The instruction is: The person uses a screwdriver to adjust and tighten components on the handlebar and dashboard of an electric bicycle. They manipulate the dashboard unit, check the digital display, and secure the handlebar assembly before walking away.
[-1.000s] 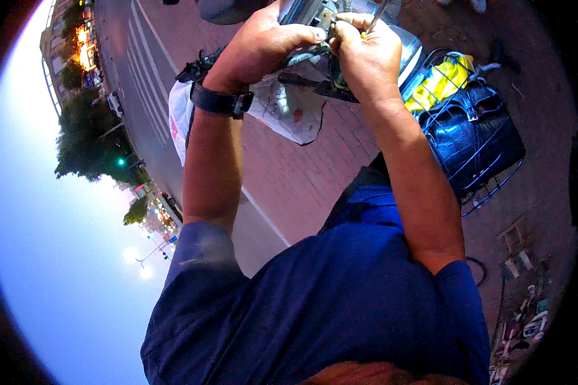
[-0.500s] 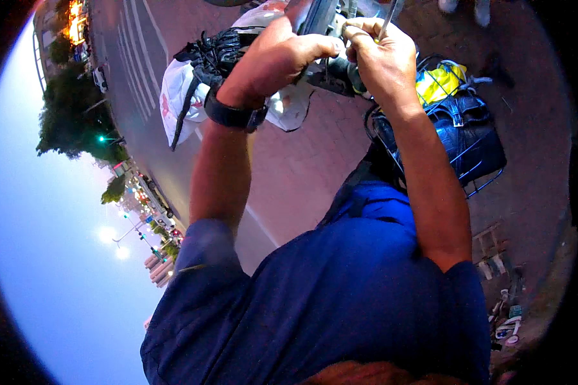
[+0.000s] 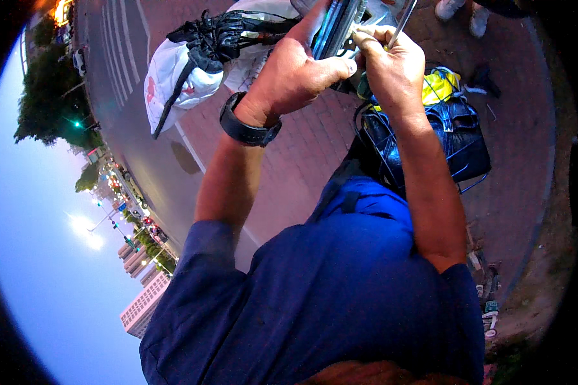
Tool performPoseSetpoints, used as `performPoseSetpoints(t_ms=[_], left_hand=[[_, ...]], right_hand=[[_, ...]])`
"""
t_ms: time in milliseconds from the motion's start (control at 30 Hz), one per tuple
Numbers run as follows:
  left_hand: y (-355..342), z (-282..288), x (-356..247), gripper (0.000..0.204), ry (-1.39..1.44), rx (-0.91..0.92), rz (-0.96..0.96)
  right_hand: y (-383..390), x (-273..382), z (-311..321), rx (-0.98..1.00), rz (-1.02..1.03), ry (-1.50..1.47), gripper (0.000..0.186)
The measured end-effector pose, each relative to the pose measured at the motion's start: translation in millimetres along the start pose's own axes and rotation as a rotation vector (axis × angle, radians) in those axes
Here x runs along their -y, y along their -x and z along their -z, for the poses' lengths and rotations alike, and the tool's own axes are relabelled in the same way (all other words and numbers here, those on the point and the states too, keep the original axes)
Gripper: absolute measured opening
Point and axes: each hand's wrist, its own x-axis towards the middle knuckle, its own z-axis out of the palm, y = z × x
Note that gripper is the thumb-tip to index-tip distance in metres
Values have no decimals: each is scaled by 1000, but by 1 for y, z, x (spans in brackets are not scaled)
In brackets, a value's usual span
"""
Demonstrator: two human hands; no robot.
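1. I see the left hand [image 3: 297, 83] curled around a long dark part [image 3: 336, 32] with shiny blue edges. It is gripping it, with the thumb on the near side. Some of its fingers are hidden.
2. The right hand [image 3: 395, 70] is closed too. It holds a thin metal rod [image 3: 402, 22] between its fingers, and the rod leans up and away.
3. The right thumb and first finger bend in close to the dark part. I cannot tell if they pinch a small bit there.
4. The dark part is at the top, in front of the person, mostly between the two hands. The left thumb tip is just beside the right hand.
5. A black band [image 3: 247, 125] is around the left wrist.
6. Past the left hand is a white bag [image 3: 196, 86] with red marks, and a crumpled black thing [image 3: 221, 42] lies on it.
7. Near the right arm, a shiny black bag [image 3: 472, 138] sits in a wire basket, with a yellow thing [image 3: 437, 86] by it.
8. Someone else's white shoes [image 3: 478, 20] are on the bricks [image 3: 302, 151], up at the top right.
9. Off to the left I see a road [image 3: 131, 138] and a green light [image 3: 78, 124].
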Motion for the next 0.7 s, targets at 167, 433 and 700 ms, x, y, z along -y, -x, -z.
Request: performPoseSetpoints(t_ms=[167, 433, 700], left_hand=[[-2, 4, 5, 70, 103, 3, 31], [2, 16, 25, 79, 16, 26, 23], [8, 21, 19, 86, -30, 52, 118]], right_hand=[[-4, -3, 1, 72, -116, -58, 15], [-4, -1, 5, 124, -155, -192, 20], [-2, -6, 10, 186, -79, -280, 17]])
